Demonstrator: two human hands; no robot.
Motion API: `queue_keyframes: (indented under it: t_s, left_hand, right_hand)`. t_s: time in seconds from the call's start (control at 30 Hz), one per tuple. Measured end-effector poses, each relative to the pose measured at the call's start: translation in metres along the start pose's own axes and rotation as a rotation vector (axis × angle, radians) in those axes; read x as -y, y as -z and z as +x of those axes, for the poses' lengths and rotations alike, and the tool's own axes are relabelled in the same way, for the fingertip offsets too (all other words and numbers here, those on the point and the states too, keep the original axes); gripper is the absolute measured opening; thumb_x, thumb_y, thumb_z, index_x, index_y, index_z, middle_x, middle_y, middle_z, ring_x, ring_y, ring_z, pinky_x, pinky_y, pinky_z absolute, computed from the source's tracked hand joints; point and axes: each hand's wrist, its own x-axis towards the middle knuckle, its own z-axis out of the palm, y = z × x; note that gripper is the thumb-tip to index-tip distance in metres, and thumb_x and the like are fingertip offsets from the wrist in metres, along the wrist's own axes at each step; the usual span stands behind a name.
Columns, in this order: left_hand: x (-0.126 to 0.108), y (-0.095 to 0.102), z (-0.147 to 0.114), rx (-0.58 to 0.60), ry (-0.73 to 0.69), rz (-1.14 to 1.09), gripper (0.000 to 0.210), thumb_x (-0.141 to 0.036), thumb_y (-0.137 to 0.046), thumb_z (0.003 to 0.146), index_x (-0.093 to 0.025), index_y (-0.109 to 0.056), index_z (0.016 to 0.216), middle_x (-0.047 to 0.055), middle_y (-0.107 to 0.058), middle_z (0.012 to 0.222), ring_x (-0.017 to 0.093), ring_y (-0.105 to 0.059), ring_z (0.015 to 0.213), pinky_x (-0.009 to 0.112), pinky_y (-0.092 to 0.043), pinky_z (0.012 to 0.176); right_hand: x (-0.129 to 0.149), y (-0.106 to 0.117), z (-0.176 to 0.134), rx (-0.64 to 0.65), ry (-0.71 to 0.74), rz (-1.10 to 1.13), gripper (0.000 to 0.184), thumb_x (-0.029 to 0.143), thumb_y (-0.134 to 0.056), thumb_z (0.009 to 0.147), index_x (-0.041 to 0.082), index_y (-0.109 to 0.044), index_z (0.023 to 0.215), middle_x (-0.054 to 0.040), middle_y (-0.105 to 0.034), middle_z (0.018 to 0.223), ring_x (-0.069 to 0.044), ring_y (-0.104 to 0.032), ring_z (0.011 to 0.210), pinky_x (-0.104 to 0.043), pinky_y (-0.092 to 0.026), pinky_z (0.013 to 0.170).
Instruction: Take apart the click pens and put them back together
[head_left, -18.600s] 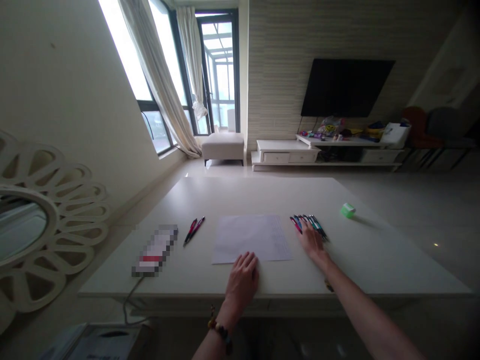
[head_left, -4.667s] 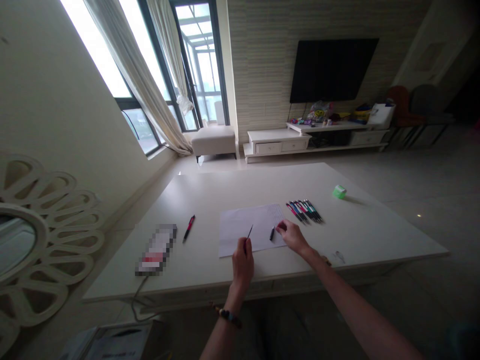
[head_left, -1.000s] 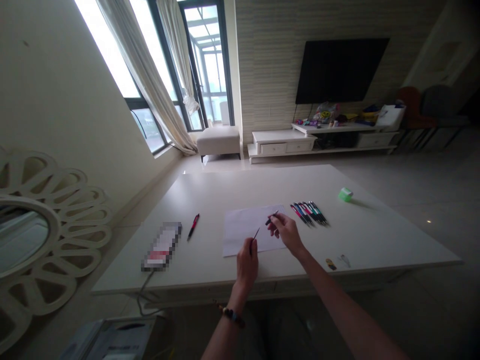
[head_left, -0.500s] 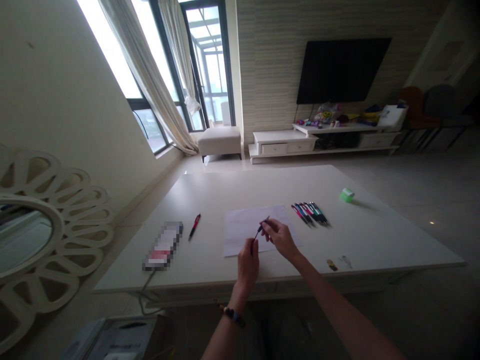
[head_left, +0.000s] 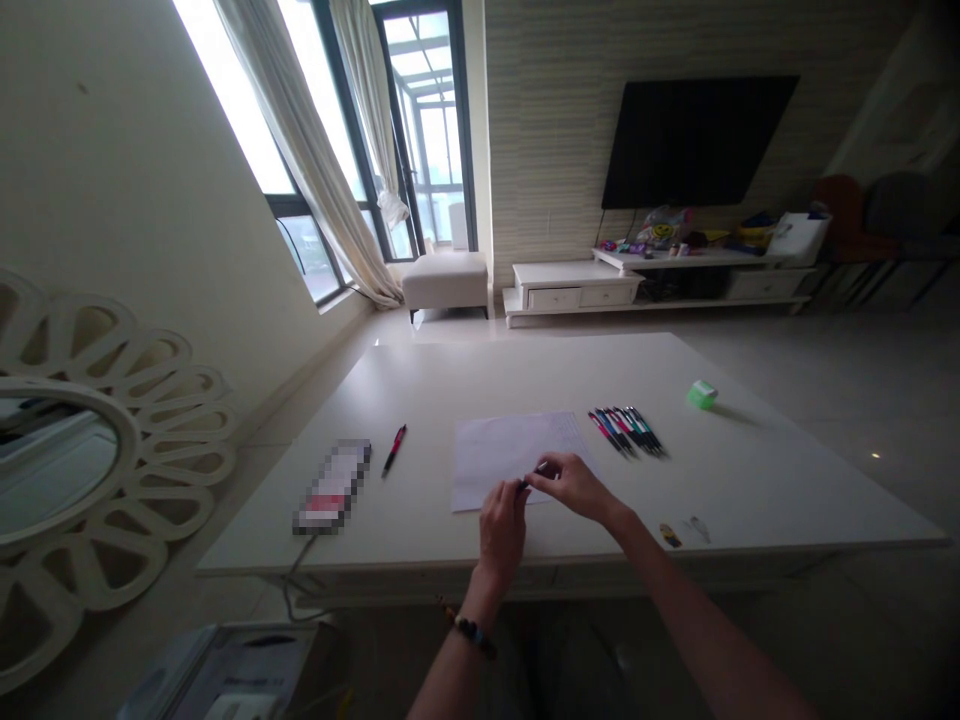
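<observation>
Both hands meet over the front edge of a white sheet of paper (head_left: pixel 491 460) on the table. My left hand (head_left: pixel 501 530) is closed around the lower part of a dark pen (head_left: pixel 531 480), most of which the fingers hide. The thumb and fingers of my right hand (head_left: pixel 577 487) pinch the pen's other end, where a small pale tip pokes out. Right of the paper lies a row of several pens (head_left: pixel 626 432) with coloured barrels. A red and black pen (head_left: pixel 394 450) rests alone to the left of the paper.
A phone (head_left: pixel 334 488) with a cable lies on the left of the white table (head_left: pixel 525 375). At the right are a green and white small box (head_left: pixel 703 395), a yellow and dark little item (head_left: pixel 669 535) and a clear small piece (head_left: pixel 699 527). A box stands below, front left.
My hands have come together; the thin dark rod that showed between them is now out of sight. My right hand has moved slightly down and toward the left one. The view has shifted a little.
</observation>
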Motion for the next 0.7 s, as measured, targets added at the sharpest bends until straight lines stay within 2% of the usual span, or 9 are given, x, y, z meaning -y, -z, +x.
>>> queue_keyframes:
  t_s: [0.17,0.3,0.47,0.63,0.7]
  left_hand:
    - [-0.002,-0.001,-0.002,0.015,-0.104,0.131,0.017,-0.026,-0.038,0.091,-0.02,-0.054,0.093,0.003,-0.058,0.078,0.014,-0.053,0.073,0.026,-0.042,0.066]
    - [-0.004,-0.001,-0.002,0.044,-0.162,0.182,0.017,-0.025,-0.038,0.091,-0.02,-0.053,0.087,0.002,-0.056,0.074,0.015,-0.052,0.071,0.026,-0.04,0.065]
    - [-0.005,0.0,-0.002,0.054,-0.124,0.178,0.015,-0.025,-0.038,0.091,-0.02,-0.052,0.092,0.002,-0.056,0.077,0.014,-0.052,0.073,0.026,-0.04,0.065]
    - [-0.005,0.0,-0.002,0.088,-0.141,0.174,0.014,-0.026,-0.039,0.091,-0.02,-0.052,0.094,0.002,-0.056,0.078,0.014,-0.051,0.074,0.026,-0.04,0.066]
    - [-0.005,0.0,-0.001,0.082,-0.131,0.172,0.015,-0.026,-0.038,0.091,-0.02,-0.052,0.094,0.002,-0.056,0.077,0.014,-0.051,0.074,0.026,-0.041,0.066]
  right_hand:
    - [0.001,0.0,-0.006,0.025,0.005,-0.097,0.037,0.045,-0.054,0.078,0.015,-0.058,0.058,0.0024,-0.051,0.05,-0.01,-0.044,0.049,-0.021,-0.031,0.047]
    - [-0.001,-0.002,-0.012,0.05,-0.05,-0.093,0.046,0.047,-0.044,0.083,0.015,-0.056,0.053,0.0031,-0.045,0.045,-0.009,-0.041,0.045,-0.021,-0.028,0.046]
    - [-0.005,0.004,-0.019,0.06,-0.038,-0.003,0.035,0.044,-0.045,0.084,0.016,-0.056,0.067,0.0031,-0.05,0.054,-0.01,-0.045,0.052,-0.021,-0.032,0.05]
    - [-0.008,0.003,-0.021,-0.008,-0.067,-0.033,0.045,0.046,-0.039,0.086,0.016,-0.048,0.054,0.0044,-0.039,0.047,-0.009,-0.038,0.047,-0.022,-0.026,0.047]
    - [-0.009,0.002,-0.02,-0.008,-0.061,-0.029,0.041,0.047,-0.043,0.084,0.016,-0.051,0.059,0.0041,-0.043,0.051,-0.01,-0.04,0.05,-0.022,-0.028,0.048]
